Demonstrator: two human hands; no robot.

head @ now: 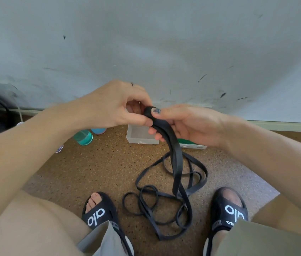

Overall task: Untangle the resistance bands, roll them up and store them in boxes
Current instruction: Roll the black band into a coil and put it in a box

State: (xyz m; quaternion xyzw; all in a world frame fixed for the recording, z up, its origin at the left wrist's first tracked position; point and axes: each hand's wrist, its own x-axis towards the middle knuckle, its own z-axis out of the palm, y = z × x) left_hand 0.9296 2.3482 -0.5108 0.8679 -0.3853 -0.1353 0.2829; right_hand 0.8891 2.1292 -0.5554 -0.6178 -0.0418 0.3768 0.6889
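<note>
A tangle of black resistance bands (166, 200) sprawls on the speckled floor (94, 169) between my slippers. One strand rises to my hands: my right hand (188, 124) and left hand (116, 106) pinch its rolled end. A white box (140, 136) sits by the wall.

White "alo" lettering runs across the strap of the black left slide sandal (98, 217) and again on the black right slide sandal (233, 212), where smaller white letters below it are too cut off to read
</note>
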